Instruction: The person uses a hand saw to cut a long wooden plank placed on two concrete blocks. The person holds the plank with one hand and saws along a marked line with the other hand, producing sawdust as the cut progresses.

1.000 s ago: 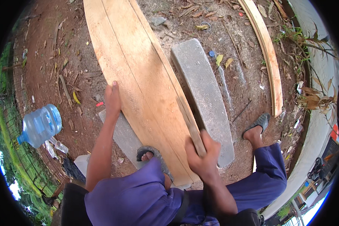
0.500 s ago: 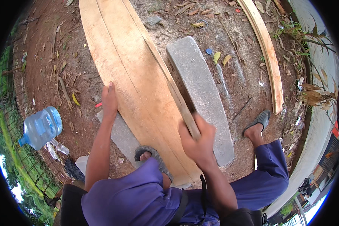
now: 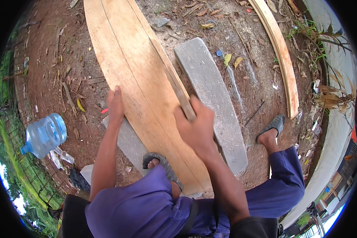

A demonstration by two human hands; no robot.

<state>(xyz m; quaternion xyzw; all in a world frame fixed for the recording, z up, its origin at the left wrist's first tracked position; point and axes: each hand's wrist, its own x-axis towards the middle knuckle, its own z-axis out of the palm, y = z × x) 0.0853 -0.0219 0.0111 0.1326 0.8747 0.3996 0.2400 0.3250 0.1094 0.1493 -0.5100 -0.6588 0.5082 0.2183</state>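
A long pale wooden board (image 3: pixel 142 85) slants across the ground in front of me, with a dark line running along its length. My left hand (image 3: pixel 116 105) grips its left edge, thumb on top and the other fingers hidden. My right hand (image 3: pixel 196 125) is closed round the near end of a long, narrow, brownish-grey tool (image 3: pixel 177 89). That tool lies along the board's right side; its exact kind I cannot make out. My left foot in a dark clog (image 3: pixel 166 168) presses on the board's near end.
A grey concrete block (image 3: pixel 212 95) lies right of the board, and another grey slab (image 3: pixel 127 139) shows beneath its left side. A curved wooden piece (image 3: pixel 281 55) rests at the far right. On the left lies a blue water jug (image 3: pixel 45 135). Leaves and litter dot the soil.
My right hand has moved forward and slightly left along the board with the narrow tool. My left hand stays on the board's left edge.
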